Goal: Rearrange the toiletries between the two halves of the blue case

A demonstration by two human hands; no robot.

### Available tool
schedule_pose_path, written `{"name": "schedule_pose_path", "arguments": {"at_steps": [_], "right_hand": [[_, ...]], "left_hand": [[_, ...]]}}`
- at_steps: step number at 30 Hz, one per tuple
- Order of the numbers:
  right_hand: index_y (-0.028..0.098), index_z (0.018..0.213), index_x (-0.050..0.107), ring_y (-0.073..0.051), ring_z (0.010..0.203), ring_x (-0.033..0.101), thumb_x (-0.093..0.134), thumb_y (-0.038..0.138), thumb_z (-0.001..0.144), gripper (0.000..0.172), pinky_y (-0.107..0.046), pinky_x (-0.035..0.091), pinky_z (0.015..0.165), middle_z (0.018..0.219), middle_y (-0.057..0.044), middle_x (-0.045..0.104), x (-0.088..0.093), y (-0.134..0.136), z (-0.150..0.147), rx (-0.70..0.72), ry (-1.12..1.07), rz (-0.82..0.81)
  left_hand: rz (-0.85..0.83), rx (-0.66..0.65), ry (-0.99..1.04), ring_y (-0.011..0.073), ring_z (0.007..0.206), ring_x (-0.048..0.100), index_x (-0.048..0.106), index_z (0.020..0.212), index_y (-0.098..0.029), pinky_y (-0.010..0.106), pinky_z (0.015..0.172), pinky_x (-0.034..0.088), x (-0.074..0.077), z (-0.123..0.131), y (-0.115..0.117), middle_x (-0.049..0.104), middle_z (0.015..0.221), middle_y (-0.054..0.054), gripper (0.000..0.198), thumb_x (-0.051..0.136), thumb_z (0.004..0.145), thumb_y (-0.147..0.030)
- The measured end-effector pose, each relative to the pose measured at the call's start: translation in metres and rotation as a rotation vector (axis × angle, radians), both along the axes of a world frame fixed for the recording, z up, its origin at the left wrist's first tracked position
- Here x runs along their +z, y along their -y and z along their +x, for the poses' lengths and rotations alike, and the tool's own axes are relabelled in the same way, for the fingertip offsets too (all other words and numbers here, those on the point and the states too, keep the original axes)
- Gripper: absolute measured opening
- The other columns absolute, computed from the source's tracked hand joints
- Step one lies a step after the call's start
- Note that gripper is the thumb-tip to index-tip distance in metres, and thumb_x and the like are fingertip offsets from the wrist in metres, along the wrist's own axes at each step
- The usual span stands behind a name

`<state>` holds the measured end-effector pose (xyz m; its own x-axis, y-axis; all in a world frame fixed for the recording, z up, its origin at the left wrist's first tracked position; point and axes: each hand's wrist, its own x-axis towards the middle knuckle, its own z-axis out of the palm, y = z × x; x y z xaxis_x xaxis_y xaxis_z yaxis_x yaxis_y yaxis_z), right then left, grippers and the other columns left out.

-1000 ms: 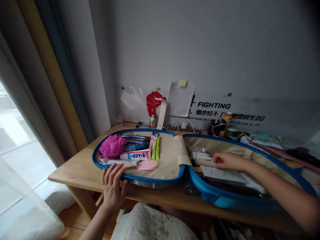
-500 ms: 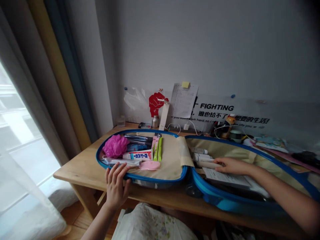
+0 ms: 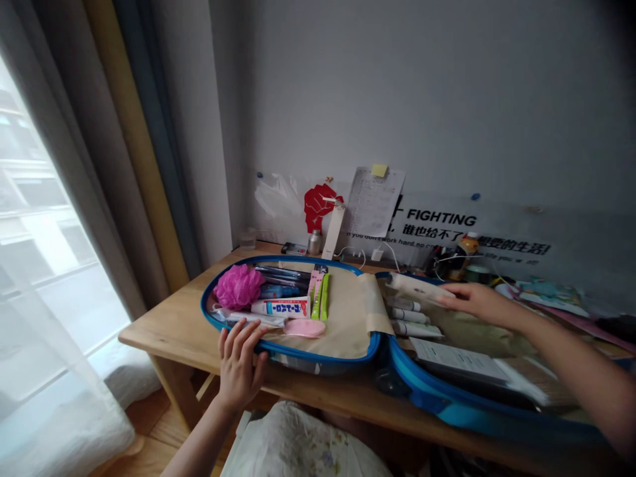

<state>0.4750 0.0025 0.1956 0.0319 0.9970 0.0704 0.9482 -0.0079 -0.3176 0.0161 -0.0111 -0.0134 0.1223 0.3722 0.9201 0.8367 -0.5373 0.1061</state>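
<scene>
A blue-rimmed suitcase (image 3: pixel 322 360) lies open on the wooden desk, its two halves side by side. My left hand (image 3: pixel 241 361) rests with fingers spread over the front rim of the left half. That half holds a magenta bath puff (image 3: pixel 239 287), a toothpaste (image 3: pixel 282 307), a pink oval item (image 3: pixel 305 328) and green slim packets (image 3: pixel 320 297). In the right half, my right hand (image 3: pixel 472 301) grips one end of a pale tube (image 3: pixel 416 287), held near the back wall. Below it lie several white tubes (image 3: pixel 410 316) and a printed white package (image 3: pixel 460 358).
Along the wall behind stand a small metal bottle (image 3: pixel 314 242), a white upright strip (image 3: pixel 334 230) and an orange bottle (image 3: pixel 467 252). Cables and papers crowd the back right of the desk (image 3: pixel 163 324). Curtains (image 3: pixel 149 132) hang by the window at left.
My right hand has lifted the pale tube from beside the other tubes and moved it toward the back of the right half. My left hand stays on the rim. The view shifted slightly.
</scene>
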Motion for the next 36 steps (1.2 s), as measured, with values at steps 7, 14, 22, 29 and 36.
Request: {"name": "schedule_pose_path", "arguments": {"at_steps": [7, 14, 22, 29, 36], "right_hand": [[0.021, 0.110, 0.072, -0.019, 0.087, 0.066, 0.052, 0.044, 0.090, 0.037, -0.024, 0.044, 0.072, 0.096, -0.003, 0.076, -0.005, -0.058, -0.130, 0.193, 0.070, -0.002], [0.020, 0.107, 0.069, -0.018, 0.094, 0.066, 0.057, 0.050, 0.093, 0.036, -0.032, 0.051, 0.082, 0.105, -0.005, 0.072, -0.040, -0.113, -0.242, 0.261, 0.135, -0.055], [0.020, 0.118, 0.063, -0.021, 0.110, 0.061, 0.057, 0.044, 0.095, 0.034, -0.043, 0.053, 0.096, 0.127, -0.008, 0.062, -0.058, -0.124, -0.277, 0.330, 0.156, -0.073], [0.017, 0.114, 0.065, -0.020, 0.104, 0.064, 0.057, 0.045, 0.095, 0.035, -0.041, 0.055, 0.092, 0.119, -0.006, 0.066, -0.056, -0.131, -0.267, 0.334, 0.097, -0.061], [0.016, 0.110, 0.066, -0.016, 0.090, 0.067, 0.051, 0.048, 0.098, 0.037, -0.035, 0.055, 0.084, 0.105, -0.006, 0.071, -0.013, -0.148, -0.171, 0.163, -0.012, 0.074]], "left_hand": [[-0.015, 0.011, 0.010, 0.0264, 0.137, 0.045, 0.054, 0.135, -0.022, 0.046, 0.122, 0.018, 0.000, 0.001, 0.001, 0.066, 0.127, 0.010, 0.042, 0.045, 0.094, -0.027], [0.002, 0.007, -0.017, 0.0244, 0.139, 0.042, 0.056, 0.130, -0.019, 0.044, 0.123, 0.016, 0.002, 0.001, 0.002, 0.065, 0.126, 0.012, 0.037, 0.046, 0.095, -0.024], [-0.030, 0.025, -0.010, 0.0257, 0.137, 0.045, 0.056, 0.133, -0.021, 0.046, 0.122, 0.018, -0.001, 0.000, 0.001, 0.066, 0.127, 0.010, 0.040, 0.044, 0.095, -0.027], [-0.004, 0.008, -0.020, 0.0237, 0.139, 0.041, 0.058, 0.127, -0.017, 0.043, 0.122, 0.017, 0.004, 0.002, 0.003, 0.065, 0.127, 0.012, 0.034, 0.045, 0.096, -0.025], [0.014, -0.003, -0.007, 0.0236, 0.139, 0.041, 0.057, 0.128, -0.018, 0.043, 0.122, 0.016, 0.007, 0.002, 0.004, 0.067, 0.124, 0.011, 0.035, 0.045, 0.095, -0.023]]}}
